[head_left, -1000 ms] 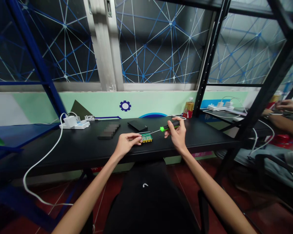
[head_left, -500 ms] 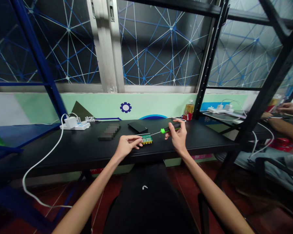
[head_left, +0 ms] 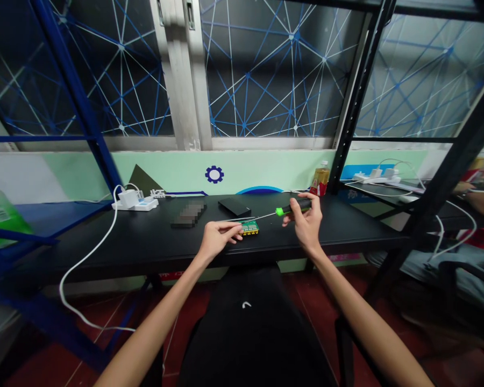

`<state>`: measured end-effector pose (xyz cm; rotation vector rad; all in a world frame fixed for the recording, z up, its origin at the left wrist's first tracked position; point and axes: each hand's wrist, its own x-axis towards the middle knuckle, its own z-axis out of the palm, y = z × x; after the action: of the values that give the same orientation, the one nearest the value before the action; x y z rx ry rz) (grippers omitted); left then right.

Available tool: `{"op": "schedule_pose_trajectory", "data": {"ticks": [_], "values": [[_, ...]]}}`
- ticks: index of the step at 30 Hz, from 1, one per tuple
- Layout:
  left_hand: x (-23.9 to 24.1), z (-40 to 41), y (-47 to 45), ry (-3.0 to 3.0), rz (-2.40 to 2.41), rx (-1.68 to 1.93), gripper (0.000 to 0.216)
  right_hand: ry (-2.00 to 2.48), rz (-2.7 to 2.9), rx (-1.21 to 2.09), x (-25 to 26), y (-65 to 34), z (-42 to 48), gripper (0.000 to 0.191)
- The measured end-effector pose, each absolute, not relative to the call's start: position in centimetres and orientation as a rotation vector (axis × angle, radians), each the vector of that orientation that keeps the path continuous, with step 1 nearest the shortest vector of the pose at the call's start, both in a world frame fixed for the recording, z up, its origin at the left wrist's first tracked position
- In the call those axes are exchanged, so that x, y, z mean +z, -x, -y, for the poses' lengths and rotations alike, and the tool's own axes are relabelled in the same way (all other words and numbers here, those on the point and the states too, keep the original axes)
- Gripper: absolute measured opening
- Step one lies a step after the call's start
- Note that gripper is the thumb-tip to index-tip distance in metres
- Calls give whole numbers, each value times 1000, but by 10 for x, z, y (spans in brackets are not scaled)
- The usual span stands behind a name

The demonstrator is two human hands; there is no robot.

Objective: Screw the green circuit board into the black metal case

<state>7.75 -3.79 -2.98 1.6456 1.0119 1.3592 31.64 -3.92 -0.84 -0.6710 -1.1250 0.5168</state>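
My left hand is closed, with thumb and fingers pinched at the left end of a green circuit board with a row of yellow connectors along its front. Just above those fingers runs a slim metal piece; whether they grip it too is unclear. My right hand is wrapped around the black and green handle of a screwdriver. Its thin shaft points left, and the tip is over or at the board, too small to make out exactly.
Behind the board on the black desk lies a flat black case, with a blurred-out item to its left. A white power strip with a trailing cable is farther left. A drink bottle stands back right, near another person's arm.
The whole view has shifted, so desk and hands appear a little farther right. My hands keep their holds, and the screwdriver still points at the board.
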Motion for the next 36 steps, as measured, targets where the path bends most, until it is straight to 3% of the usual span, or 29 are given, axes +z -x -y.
{"op": "schedule_pose_trajectory", "data": {"ticks": [36], "values": [[-16, 58, -85, -1320, -382, 1185, 21, 543, 1144, 340, 15, -309, 74, 29]]}}
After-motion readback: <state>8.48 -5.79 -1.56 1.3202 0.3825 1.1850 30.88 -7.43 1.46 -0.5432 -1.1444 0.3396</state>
